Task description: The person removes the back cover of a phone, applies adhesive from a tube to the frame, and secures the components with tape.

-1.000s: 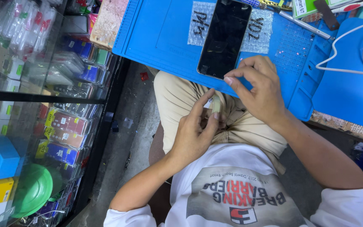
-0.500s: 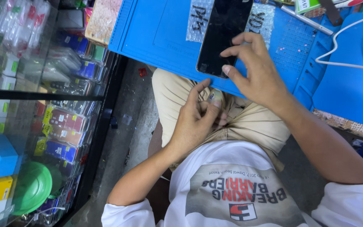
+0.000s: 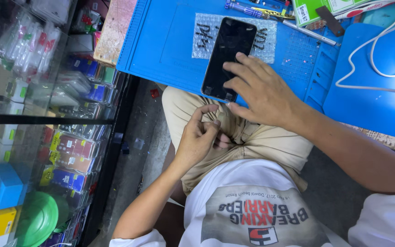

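Far left: glass-fronted display case (image 3: pixel 46 114) stacked with small coloured packets; dark floor gap between it and the person's knee.

Left hand (image 3: pixel 197 139) rests low over the lap, wrist bent, fingers (image 3: pixel 206 114) curled inward, thumb and forefinger pinching a small pale object too small to identify.

Flat black glossy rectangular smartphone (image 3: pixel 229 57) lies screen-up on a patch of bubble wrap (image 3: pixel 202 39) on the blue ribbed silicone mat (image 3: pixel 161 41) covering the counter, its lower end just at the mat's near edge.

Right hand (image 3: pixel 264 93) reaches forward, palm down, fingers (image 3: pixel 238 71) spread, tips touching the phone's right lower side.

Right: white cable (image 3: pixel 371 59) loops over open blue surface.
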